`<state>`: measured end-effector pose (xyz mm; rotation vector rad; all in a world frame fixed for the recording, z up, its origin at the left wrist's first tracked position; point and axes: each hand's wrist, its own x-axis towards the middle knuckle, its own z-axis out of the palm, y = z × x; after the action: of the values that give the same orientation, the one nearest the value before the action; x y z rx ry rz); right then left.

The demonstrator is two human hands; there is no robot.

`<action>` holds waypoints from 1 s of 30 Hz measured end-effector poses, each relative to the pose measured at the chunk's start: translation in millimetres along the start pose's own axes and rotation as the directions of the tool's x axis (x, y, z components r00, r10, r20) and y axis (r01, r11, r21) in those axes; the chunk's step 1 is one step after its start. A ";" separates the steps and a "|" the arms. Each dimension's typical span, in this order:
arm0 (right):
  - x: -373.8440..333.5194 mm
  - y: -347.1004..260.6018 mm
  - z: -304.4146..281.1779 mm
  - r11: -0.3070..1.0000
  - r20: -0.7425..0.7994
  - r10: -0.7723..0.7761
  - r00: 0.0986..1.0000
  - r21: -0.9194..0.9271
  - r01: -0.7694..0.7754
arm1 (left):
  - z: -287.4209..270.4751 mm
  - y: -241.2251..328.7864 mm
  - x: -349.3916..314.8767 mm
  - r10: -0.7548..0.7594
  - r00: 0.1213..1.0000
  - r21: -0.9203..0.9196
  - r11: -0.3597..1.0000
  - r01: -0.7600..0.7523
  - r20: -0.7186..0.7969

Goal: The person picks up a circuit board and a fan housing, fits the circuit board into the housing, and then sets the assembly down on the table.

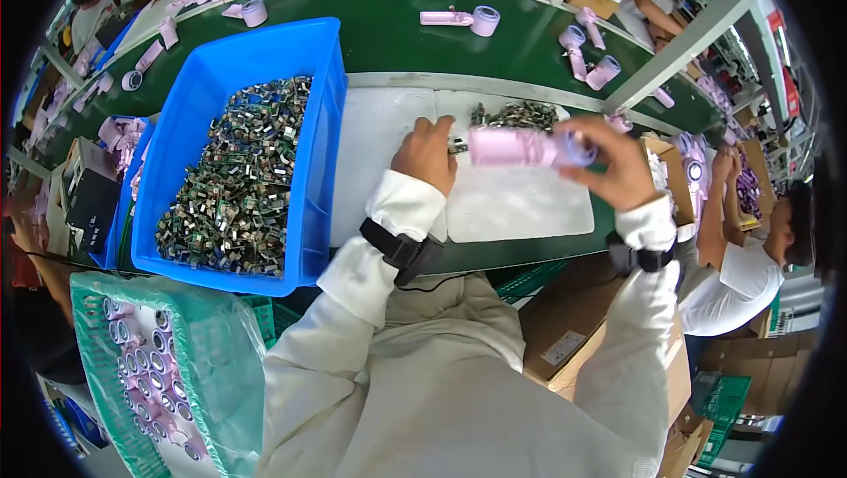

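Observation:
My right hand [618, 160] is wrapped round the round end of a pink handheld fan housing [513, 146], which lies sideways above the white foam sheet. The housing is slightly blurred. My left hand [427, 156] is closed at the left of it, with a small circuit board [457, 145] at its fingertips, close to the housing's handle end. Behind the housing, a pile of small circuit boards [520, 115] rests on the foam sheet [520, 205].
A blue bin [318, 160] full of circuit boards stands at my left. Below it is a lined green crate [221, 337] of pink housings. A green conveyor belt [379, 37] carries more housings. A metal post [679, 46] rises at right. Co-workers sit around; a cardboard box [573, 319] stands beside me.

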<state>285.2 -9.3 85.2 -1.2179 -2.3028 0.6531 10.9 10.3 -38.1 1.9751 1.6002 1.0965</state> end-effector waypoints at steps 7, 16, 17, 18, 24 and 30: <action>-54.6 -9.7 72.0 0.940 -0.171 -0.142 0.975 -0.333 0.078 | -15.0 -9.0 -22.1 0.016 0.999 0.044 0.999 -0.015 -0.033; -28.1 -27.5 109.3 0.983 -0.185 0.153 0.971 -0.076 -0.170 | -38.2 22.7 -78.3 0.050 0.984 -0.230 0.969 -0.090 -0.171; -26.9 -25.4 113.1 0.986 -0.181 0.138 0.974 -0.064 -0.151 | -37.2 27.4 -81.4 0.055 0.985 -0.227 0.970 -0.092 -0.162; -31.0 -21.6 112.8 0.988 -0.176 0.135 0.975 -0.057 -0.147 | -36.4 33.0 -84.9 0.059 0.986 -0.223 0.970 -0.094 -0.158; -42.3 -0.8 116.0 0.995 -0.158 -0.090 0.983 -0.067 0.080 | -11.0 40.4 -96.8 0.137 0.990 -0.613 0.785 -0.091 0.029; -48.0 -5.7 127.1 0.968 -0.146 0.115 0.983 0.237 -0.078 | -11.2 47.2 -119.0 0.112 0.987 -0.589 0.808 -0.025 0.112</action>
<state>231.4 -77.6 -19.4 -1.2301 -1.9857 0.8033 27.0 -117.2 -37.8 1.6447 0.9537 1.2566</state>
